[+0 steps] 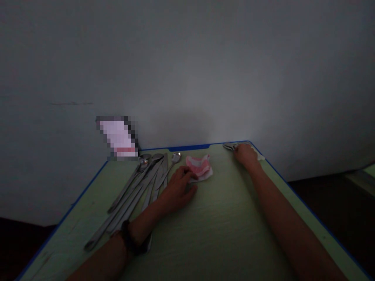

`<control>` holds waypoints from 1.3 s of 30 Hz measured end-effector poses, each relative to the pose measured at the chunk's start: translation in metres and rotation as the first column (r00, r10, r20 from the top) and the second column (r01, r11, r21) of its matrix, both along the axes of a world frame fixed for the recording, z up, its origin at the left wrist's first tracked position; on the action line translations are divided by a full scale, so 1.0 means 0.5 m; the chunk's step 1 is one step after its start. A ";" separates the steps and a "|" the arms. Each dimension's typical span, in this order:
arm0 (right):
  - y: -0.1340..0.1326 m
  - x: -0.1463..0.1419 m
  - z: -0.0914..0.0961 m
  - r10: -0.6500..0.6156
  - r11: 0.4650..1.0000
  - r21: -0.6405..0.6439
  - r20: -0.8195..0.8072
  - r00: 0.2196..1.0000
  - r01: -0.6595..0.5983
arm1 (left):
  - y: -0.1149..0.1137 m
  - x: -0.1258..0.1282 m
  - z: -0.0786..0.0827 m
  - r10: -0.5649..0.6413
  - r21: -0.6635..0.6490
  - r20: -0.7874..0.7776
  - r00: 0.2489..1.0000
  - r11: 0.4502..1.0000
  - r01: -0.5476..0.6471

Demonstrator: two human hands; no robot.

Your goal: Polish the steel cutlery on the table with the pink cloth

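While L hand [179, 189], loosely open, rests its fingers at pink-white cloth [200, 166] nr far edge of table [222, 222], R hand [247, 156] curls over metal utensils [229, 146] at far R corner, grip unclear, so a careless push cd knock some off.

left grip [180, 189] at pink-white cloth [199, 167] | right grip [246, 157] at metal utensils [229, 146] | spoons [134, 201] leftward
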State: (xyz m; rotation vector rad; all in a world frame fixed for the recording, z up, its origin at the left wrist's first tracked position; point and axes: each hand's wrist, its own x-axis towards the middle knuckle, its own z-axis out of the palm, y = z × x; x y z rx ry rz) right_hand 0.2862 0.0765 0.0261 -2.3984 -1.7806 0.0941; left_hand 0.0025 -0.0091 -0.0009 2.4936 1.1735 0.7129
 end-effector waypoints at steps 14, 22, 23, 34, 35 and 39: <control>-0.016 -0.045 0.039 0.187 0.959 0.207 0.051 0.981 -0.194 | -0.002 0.001 -0.001 -0.001 0.012 0.010 1.000 1.000 0.001; -0.035 -0.187 -0.036 0.687 0.713 0.348 -0.174 0.705 -0.609 | 0.015 -0.012 0.020 0.172 0.190 -0.036 0.984 0.968 -0.163; -0.039 -0.198 -0.051 0.704 0.696 0.364 -0.176 0.688 -0.619 | 0.020 -0.022 0.026 0.224 0.218 -0.092 0.970 0.955 -0.200; -0.048 -0.206 -0.079 0.690 0.712 0.413 -0.261 0.676 -0.568 | 0.054 -0.103 0.072 0.390 0.120 -0.591 0.706 0.908 -0.400; -0.048 -0.206 -0.080 0.686 0.716 0.411 -0.267 0.677 -0.565 | 0.059 -0.115 0.082 0.397 0.101 -0.601 0.694 0.899 -0.426; -0.044 -0.206 -0.086 0.687 0.716 0.409 -0.270 0.674 -0.566 | 0.080 -0.189 0.111 0.569 0.157 -0.584 0.579 0.779 -0.607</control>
